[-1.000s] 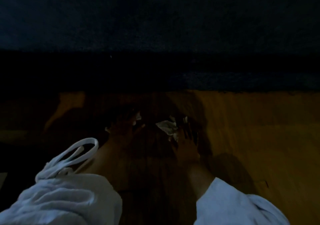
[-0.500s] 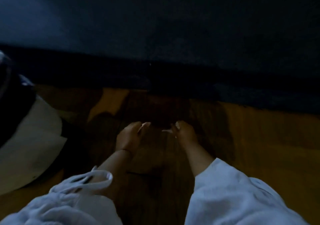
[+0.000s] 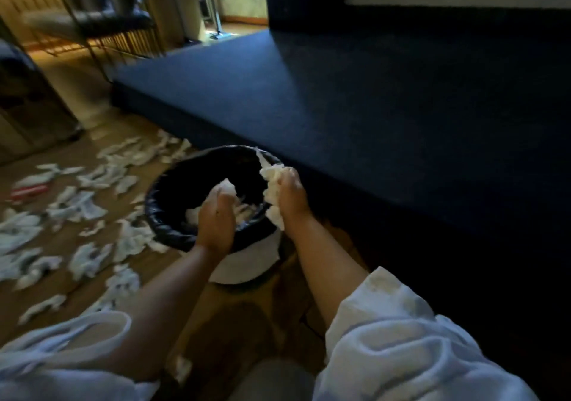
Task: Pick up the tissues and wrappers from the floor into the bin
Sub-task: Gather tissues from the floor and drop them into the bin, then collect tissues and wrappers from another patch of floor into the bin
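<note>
A round white bin (image 3: 247,261) lined with a black bag (image 3: 173,193) stands on the wooden floor beside a dark platform. My left hand (image 3: 216,218) hovers over the bin's opening, closed around a crumpled white tissue (image 3: 227,186). At the bin's right rim, my right hand (image 3: 290,193) grips a larger wad of tissue (image 3: 272,184). Some white tissues (image 3: 193,215) lie inside the bin. Several more tissues (image 3: 83,206) are scattered over the floor to the left, along with a red wrapper (image 3: 29,191).
A low dark blue platform (image 3: 370,116) fills the right and the far side. A black chair (image 3: 108,20) stands at the top left. A dark cabinet (image 3: 27,97) is at the left edge. My knee (image 3: 272,379) is at the bottom centre.
The view has swung left from a dark patch of floor by the platform to the bin. Both hands, having gathered tissues from the floor, now hold them over the bin.
</note>
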### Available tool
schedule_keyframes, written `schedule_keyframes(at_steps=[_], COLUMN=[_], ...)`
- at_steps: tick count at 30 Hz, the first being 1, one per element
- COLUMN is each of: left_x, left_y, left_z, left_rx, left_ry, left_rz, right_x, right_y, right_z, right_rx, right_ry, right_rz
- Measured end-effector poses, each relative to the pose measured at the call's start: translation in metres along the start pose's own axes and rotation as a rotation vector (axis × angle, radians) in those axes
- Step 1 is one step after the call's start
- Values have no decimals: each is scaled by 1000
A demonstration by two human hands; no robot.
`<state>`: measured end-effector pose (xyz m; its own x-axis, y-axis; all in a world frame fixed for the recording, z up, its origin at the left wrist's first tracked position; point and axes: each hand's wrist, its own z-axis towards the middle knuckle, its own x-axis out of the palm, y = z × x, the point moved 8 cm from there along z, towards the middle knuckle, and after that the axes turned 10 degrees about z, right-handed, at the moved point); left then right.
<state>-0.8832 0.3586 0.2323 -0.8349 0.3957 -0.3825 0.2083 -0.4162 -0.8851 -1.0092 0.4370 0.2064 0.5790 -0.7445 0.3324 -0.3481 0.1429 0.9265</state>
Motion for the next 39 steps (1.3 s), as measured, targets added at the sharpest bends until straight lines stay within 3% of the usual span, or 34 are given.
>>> schedule_keyframes(at_steps=[3, 6, 9, 11, 13, 16, 20, 23, 26, 30, 36, 39], left_x=[-36, -42, -44, -46, -45, -54, -97, -141, -176, -211, -209, -190], left_y=[30, 46, 58, 70, 76, 74, 74, 106, 180, 283, 399, 411], left_z=[35, 51, 59, 63, 59, 44, 20, -4, -29, -72, -125, -127], left_rx=[-199, -324, -248, -165, -83, 46, 164, 140, -66, -346, -567, -543], left_ry=[-54, 68, 171, 191, 216, 218, 66, -58, -120, -133, 204, 357], left_rz=[-92, -8, 14, 89, 189, 279, 222, 163, 163, 289, 571, 623], right_x=[56, 86, 85, 85, 94, 99, 122, 176, 212, 193, 117, 101], right_y=[11, -5, -40, -47, -49, -50, -39, -53, -109, -235, -394, -415], right_z=[-3, 4, 13, 10, 5, 5, -19, -54, -71, -77, -120, -137], right_rx=[-146, -292, -310, -455, -581, -619, -895, -1034, -931, -524, -63, -106], right_ry=[105, 178, 101, 18, 0, -19, -47, 63, 141, 69, 166, 217], right_rz=[-136, -383, -717, -868, -964, -1049, -1106, -1005, -893, -1021, -1477, -1436])
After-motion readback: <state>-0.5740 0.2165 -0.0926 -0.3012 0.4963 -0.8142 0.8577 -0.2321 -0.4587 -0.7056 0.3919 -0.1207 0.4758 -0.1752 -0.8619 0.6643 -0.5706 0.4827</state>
